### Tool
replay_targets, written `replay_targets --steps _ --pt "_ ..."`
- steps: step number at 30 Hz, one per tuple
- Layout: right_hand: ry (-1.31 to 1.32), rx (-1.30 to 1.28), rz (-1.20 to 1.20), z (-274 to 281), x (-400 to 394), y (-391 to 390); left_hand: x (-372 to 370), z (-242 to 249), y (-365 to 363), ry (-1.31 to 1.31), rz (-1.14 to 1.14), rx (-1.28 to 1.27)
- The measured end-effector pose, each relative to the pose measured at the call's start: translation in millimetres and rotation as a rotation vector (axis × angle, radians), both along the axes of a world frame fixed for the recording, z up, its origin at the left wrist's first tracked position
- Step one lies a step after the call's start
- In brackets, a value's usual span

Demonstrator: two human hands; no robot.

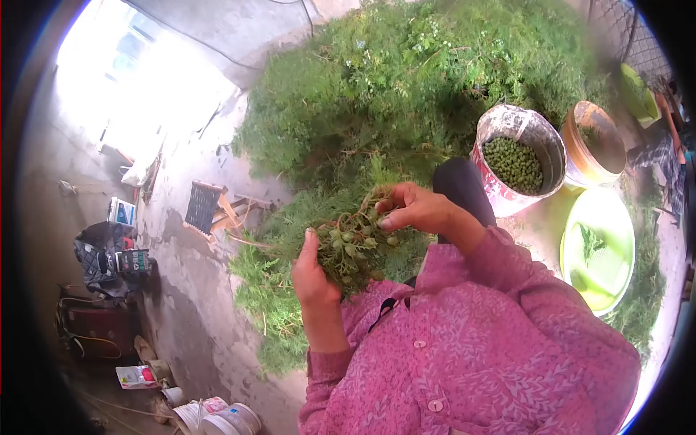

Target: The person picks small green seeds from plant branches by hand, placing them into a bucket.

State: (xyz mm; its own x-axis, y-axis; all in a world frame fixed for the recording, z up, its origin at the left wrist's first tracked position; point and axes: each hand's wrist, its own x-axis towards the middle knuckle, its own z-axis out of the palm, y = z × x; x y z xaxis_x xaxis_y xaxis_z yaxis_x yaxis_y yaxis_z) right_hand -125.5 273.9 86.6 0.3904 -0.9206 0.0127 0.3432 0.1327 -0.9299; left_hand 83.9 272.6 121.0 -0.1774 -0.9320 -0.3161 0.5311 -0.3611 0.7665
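A leafy sprig (349, 243) bearing green seed cones lies across my left hand (314, 274), whose thumb stands up along its near side. The other fingers of that hand are mostly hidden behind the foliage. At the sprig's upper right end, my right hand (419, 210) has thumb and forefinger closed around a stem and cones. To the right of my hands stands a red and white bucket (487, 168), with many loose green cones (513, 165) inside it.
Cut green branches (406, 80) form a large heap beyond my hands. A tan bucket (616, 148) and a lime-green basin (629, 254) stand at the right. On the left are a small slatted chair (203, 206), a dark quilted bag (94, 254) and white tubs (232, 420).
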Motion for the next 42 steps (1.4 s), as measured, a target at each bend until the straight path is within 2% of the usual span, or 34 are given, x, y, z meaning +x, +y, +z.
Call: replay_targets --steps 2,6,13,16,18,22,24,25,27,28,31,35,37,38,40,42 --pt "0.011 0.014 0.01 -14 0 -6 4 0 0 0.005 -0.007 0.012" --pt "0.091 0.02 -0.01 6 -1 -1 7 -7 -1 0.014 -0.013 -0.011" --pt "0.029 0.109 0.013 -14 7 -5 7 -4 0 0.049 -0.015 0.035" --pt "0.013 0.056 -0.06 -15 10 -7 8 -8 -1 0.067 -0.033 0.023" --pt "0.297 -0.063 -0.223 -16 13 -8 1 -10 2 -0.092 0.117 -0.008" --pt "0.334 -0.007 -0.31 -28 15 -12 -13 -4 9 -0.157 0.198 -0.071" --pt "0.743 -0.286 -0.654 -56 7 -21 -7 4 9 -0.143 0.165 -0.241" --pt "0.743 -0.289 -0.656 -56 -3 -20 -2 8 7 -0.142 0.164 -0.246" --pt "-0.089 0.428 -0.385 -55 -15 -19 9 16 5 -0.303 0.151 -0.191" --pt "-0.093 0.429 -0.382 -52 -14 -16 11 14 3 -0.308 0.153 -0.191" --pt "-0.399 0.415 -0.145 -38 -14 -8 13 5 -7 -0.21 0.217 -0.116" --pt "-0.406 0.347 -0.034 -24 -8 -5 12 7 -7 -0.127 0.177 -0.089" --pt "0.051 0.253 -0.136 -1 -2 -1 8 8 -5 -0.106 0.166 -0.078" --pt "0.05 0.253 -0.137 -3 2 -2 6 7 -4 -0.138 0.171 -0.096" --pt "0.223 -0.058 -0.158 -14 12 -6 5 5 -4 -0.173 0.173 -0.114" --pt "0.285 -0.103 -0.213 -17 17 -6 6 1 -2 -0.145 0.151 -0.068"
